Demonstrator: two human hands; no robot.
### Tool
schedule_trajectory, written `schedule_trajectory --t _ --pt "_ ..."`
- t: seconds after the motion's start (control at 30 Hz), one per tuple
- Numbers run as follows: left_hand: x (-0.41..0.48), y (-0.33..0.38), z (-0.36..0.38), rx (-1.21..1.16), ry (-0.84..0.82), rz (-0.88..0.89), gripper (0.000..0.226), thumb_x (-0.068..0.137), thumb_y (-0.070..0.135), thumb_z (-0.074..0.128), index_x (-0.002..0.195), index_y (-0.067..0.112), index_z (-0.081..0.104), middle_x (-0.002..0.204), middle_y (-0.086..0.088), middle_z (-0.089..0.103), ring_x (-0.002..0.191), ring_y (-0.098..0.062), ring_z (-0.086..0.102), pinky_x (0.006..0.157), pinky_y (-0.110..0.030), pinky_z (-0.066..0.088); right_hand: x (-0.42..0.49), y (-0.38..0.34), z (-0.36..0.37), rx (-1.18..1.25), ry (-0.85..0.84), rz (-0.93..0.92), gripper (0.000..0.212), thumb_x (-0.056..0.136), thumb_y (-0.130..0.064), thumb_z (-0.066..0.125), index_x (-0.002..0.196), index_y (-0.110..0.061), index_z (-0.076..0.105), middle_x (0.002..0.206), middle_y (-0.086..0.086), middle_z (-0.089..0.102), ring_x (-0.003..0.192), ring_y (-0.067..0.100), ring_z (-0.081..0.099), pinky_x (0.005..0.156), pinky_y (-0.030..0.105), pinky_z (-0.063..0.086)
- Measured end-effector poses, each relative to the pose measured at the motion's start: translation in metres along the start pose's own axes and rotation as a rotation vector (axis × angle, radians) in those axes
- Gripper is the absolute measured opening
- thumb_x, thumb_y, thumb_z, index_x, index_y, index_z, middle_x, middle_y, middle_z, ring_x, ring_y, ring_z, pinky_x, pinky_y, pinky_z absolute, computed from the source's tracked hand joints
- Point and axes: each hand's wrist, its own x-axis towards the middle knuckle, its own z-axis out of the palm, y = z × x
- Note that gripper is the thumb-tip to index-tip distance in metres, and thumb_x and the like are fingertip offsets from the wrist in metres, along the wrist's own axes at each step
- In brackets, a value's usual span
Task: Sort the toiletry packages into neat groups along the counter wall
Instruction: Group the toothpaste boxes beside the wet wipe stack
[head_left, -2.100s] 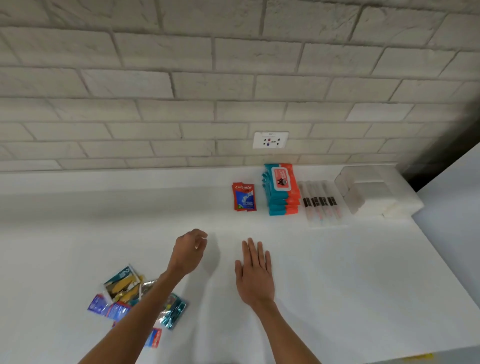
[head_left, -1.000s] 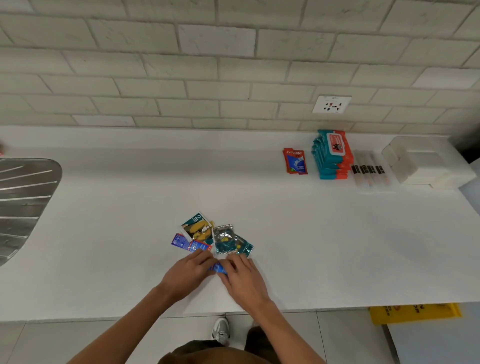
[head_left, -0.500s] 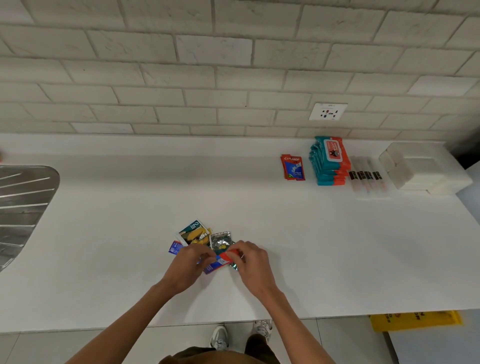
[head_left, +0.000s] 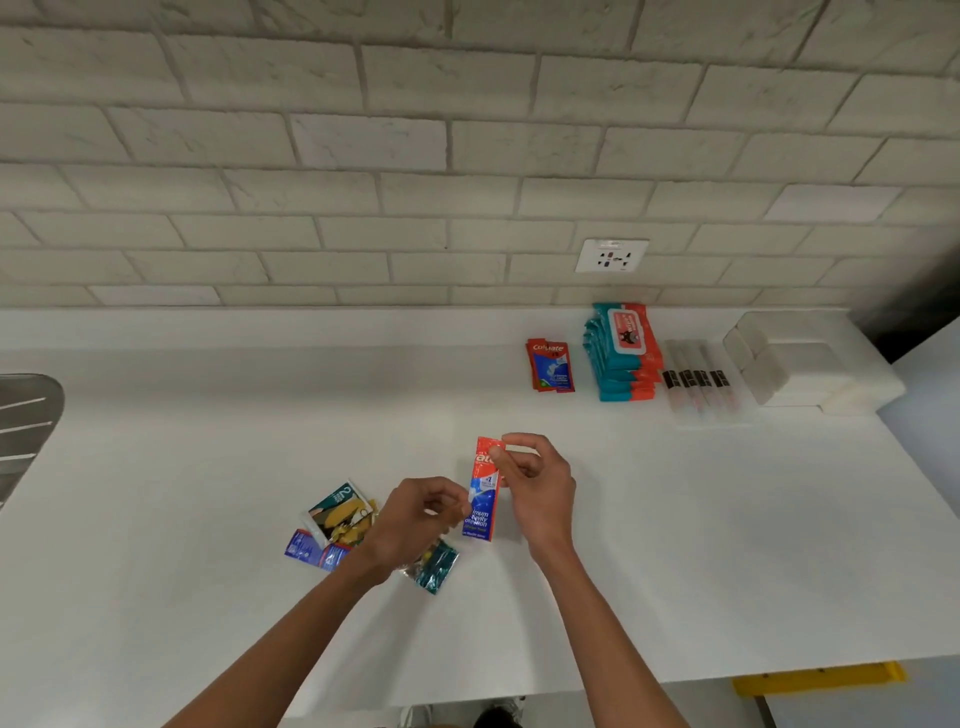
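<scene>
While the sort is partway done, my right hand pinches the top of a red-and-blue foil toothpaste sachet, held above the front-middle of the white counter. My left hand curls at the sachet's side; I cannot tell whether it grips. Next move, I judge: carry the sachet to the matching red sachet stack at the back edge and set it square. White boxes, back right corner: contents hidden.

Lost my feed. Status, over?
Right hand pinches toothpaste sachet top; left hand pinches its edge. Sachet lifted, not yet at wall stack. Nothing in the way.
</scene>
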Motion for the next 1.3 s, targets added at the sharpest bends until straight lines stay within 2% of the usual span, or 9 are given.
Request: schedule_trajectory --t 0.13,0.27,0.53,0.73,0.9,1.0,1.07,1.2,1.3 --pt "0.034 0.018 0.022 -0.071 0.052 -0.030 0.002 0.092 0.010 0.076 0.092 0.011 0.077 0.086 -0.007 0.078 0.073 -0.013 0.069 0.066 -0.030 0.057 0.023 0.012 -0.020 -0.003 0.000 0.029 0.018 0.091 -0.033 0.084 0.103 -0.030 0.071 0.089 -0.006 0.082 0.083 0.012 0.079 0.079 0.038 0.065" --pt "0.072 0.028 0.041 -0.126 0.111 -0.082 0.025 0.089 -0.009 0.067 0.084 0.014 0.078 0.080 -0.008 0.077 0.067 -0.013 0.066 0.064 -0.031 0.053 0.038 0.024 -0.036 -0.034 0.016 0.021 0.014 0.091 -0.025 0.085 0.096 -0.021 0.073 0.088 -0.006 0.081 0.086 0.009 0.079 0.079 0.040 0.066" --pt "0.141 0.051 0.080 -0.198 0.178 -0.140 0.004 0.094 0.008 0.073 0.093 0.010 0.076 0.083 -0.005 0.079 0.068 -0.010 0.067 0.063 -0.027 0.055 0.089 0.041 -0.065 -0.016 0.046 0.048 0.020 0.090 -0.021 0.086 0.105 -0.023 0.071 0.092 -0.005 0.082 0.082 0.012 0.080 0.077 0.034 0.066" --pt "0.186 0.060 0.100 -0.179 0.208 -0.177 0.006 0.093 0.008 0.072 0.093 0.012 0.077 0.085 -0.005 0.078 0.070 -0.014 0.068 0.063 -0.026 0.056 0.129 0.049 -0.065 -0.021 0.127 0.027 0.026 0.093 -0.015 0.082 0.111 -0.030 0.071 0.100 -0.007 0.081 0.091 0.009 0.078 0.075 0.026 0.064" --pt "0.221 0.073 0.111 -0.106 0.257 -0.153 0.005 0.092 0.013 0.074 0.094 0.016 0.078 0.081 -0.002 0.078 0.070 -0.017 0.070 0.065 -0.029 0.060 0.166 0.057 -0.055 0.126 0.222 0.110 0.022 0.095 -0.019 0.081 0.113 -0.030 0.075 0.107 -0.005 0.081 0.094 0.011 0.079 0.085 0.034 0.066" --pt "0.238 0.082 0.116 -0.007 0.266 -0.105 0.008 0.092 0.015 0.075 0.090 0.023 0.075 0.081 0.001 0.077 0.074 -0.018 0.073 0.074 -0.033 0.062 0.185 0.055 -0.054 0.140 0.281 0.108 0.021 0.095 -0.022 0.080 0.111 -0.033 0.073 0.110 -0.006 0.080 0.097 0.011 0.077 0.087 0.029 0.065" --pt "0.248 0.083 0.118 0.067 0.263 -0.067 0.005 0.092 0.018 0.075 0.094 0.022 0.075 0.086 0.002 0.077 0.079 -0.017 0.073 0.076 -0.030 0.061 0.195 0.054 -0.053 0.139 0.301 0.076 0.021 0.097 -0.021 0.077 0.112 -0.035 0.071 0.112 -0.005 0.079 0.101 0.014 0.077 0.086 0.028 0.064" --pt "0.263 0.080 0.121 0.275 0.251 -0.012 0.014 0.095 0.018 0.070 0.108 0.013 0.073 0.101 0.003 0.075 0.089 -0.014 0.069 0.070 -0.014 0.049 0.210 0.053 -0.055 0.080 0.321 0.015 0.022 0.102 -0.013 0.069 0.124 -0.018 0.072 0.116 -0.001 0.075 0.106 0.016 0.071 0.069 0.005 0.053" --pt "0.271 0.073 0.122 0.370 0.246 0.006 0.018 0.096 0.011 0.065 0.113 0.007 0.068 0.111 -0.005 0.072 0.098 -0.020 0.068 0.075 -0.024 0.054 0.223 0.064 -0.056 -0.038 0.293 -0.024 0.022 0.103 -0.010 0.066 0.123 -0.018 0.074 0.121 0.001 0.073 0.113 0.018 0.068 0.067 0.002 0.050"
